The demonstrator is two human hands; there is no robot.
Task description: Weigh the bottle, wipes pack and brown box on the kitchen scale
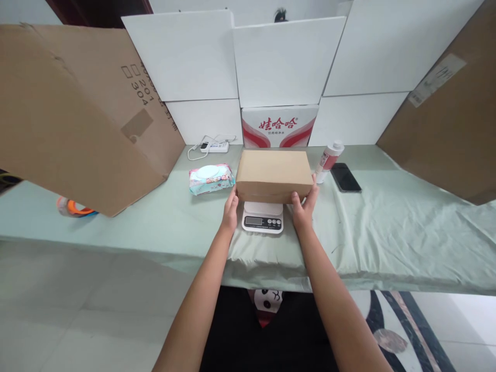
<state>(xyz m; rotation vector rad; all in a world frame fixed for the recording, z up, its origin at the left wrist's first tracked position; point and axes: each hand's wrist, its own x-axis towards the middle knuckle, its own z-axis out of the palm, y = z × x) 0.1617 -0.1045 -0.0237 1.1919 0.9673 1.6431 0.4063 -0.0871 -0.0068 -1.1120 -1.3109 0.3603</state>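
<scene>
A table covered in pale green cloth stands before white panels. The left hand, fingers slightly parted, and the right hand, thumb spread from its fingers, grip opposite sides of a closed brown rectangular cardboard box. It is over a white plastic digital scale; contact is unclear. A pastel soft-plastic wipes packet lies left; rightward are a white red-labelled bottle and black phone.

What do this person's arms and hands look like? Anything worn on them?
The left hand and right hand are ungloved, with no ring or watch visible. Both forearms are bare; no sleeve shows. Between them is a black garment bearing a cartoon face print.
</scene>
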